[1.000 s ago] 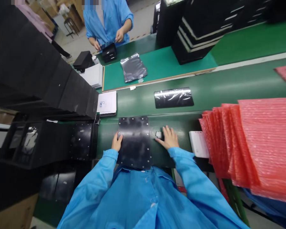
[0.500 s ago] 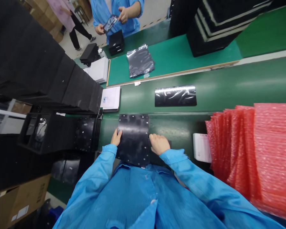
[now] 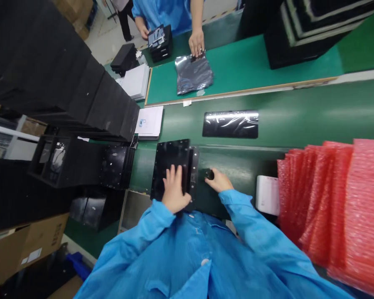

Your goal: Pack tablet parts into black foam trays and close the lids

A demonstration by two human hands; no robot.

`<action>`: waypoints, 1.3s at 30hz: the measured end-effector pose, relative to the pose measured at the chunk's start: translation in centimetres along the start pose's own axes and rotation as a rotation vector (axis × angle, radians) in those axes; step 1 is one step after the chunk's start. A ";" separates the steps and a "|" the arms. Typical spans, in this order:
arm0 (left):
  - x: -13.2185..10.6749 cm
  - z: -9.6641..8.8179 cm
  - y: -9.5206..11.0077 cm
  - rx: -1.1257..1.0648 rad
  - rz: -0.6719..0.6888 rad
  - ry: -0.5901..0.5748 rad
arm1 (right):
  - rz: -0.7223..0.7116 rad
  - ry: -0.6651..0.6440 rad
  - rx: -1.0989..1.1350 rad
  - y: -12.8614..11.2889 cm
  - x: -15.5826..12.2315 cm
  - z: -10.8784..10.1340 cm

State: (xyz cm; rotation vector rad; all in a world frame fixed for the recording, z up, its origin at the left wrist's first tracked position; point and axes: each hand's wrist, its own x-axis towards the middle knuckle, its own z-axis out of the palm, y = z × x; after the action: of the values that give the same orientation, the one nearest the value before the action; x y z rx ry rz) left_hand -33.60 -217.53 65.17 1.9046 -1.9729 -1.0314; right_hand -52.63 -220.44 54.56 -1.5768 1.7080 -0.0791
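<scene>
Line area: a green conveyor belt [image 3: 302,124] crosses the view, with a green bench mat [image 3: 252,62] along its far side. A large fanned stack of red bubble-wrap bags [image 3: 327,207] lies to the right of the person's position, and tall stacks of black foam trays [image 3: 59,70] stand to the left. Across the bench, a co-worker in a blue coat [image 3: 165,12] has 1 hand [image 3: 196,43] on a silver anti-static bag [image 3: 193,72] lying on the mat.

On the belt, a plastic-wrapped black sheet [image 3: 230,123] lies flat beyond the work position, near a pile of white paper sheets [image 3: 148,121]. A white pad [image 3: 267,195] sits just beside the red bags.

Work position: a black panel [image 3: 170,162] lies on the belt directly before the person, with a raised, doubled strip along its right edge. The left hand [image 3: 174,189] rests on it, wide, fingers spread. The right hand [image 3: 220,180] is narrower, beside the panel, fingertips on a small dark object [image 3: 209,174] — whether it is gripped, cannot tell.
</scene>
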 end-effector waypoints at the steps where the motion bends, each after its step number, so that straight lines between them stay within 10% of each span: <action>1: 0.1 -2.2 -0.7 -0.106 0.016 0.025 | 0.005 0.109 0.060 1.1 0.0 0.9; 6: 2.9 -9.6 -5.7 -0.540 -0.107 0.092 | -0.158 0.292 0.576 2.2 -0.8 6.7; 14: 5.1 -5.9 -7.0 -0.614 -0.325 0.108 | 0.064 0.211 1.009 -3.2 -0.4 9.7; 25: 6.3 -6.7 -10.5 -0.620 -0.286 0.130 | -0.192 0.239 0.245 -6.4 -6.8 6.3; 33: 5.5 -8.0 -12.9 -0.565 -0.214 0.069 | 0.121 0.159 1.262 -9.8 -4.1 6.2; 39: 5.7 -9.4 -16.4 -0.625 -0.202 0.040 | -0.058 0.463 0.421 -16.0 -1.5 8.9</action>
State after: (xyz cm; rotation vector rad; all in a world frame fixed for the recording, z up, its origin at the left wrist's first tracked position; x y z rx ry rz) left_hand -15.89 -224.68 60.35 1.7525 -1.2359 -1.4358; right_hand -34.60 -218.65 57.80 -1.3504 1.8301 -0.8340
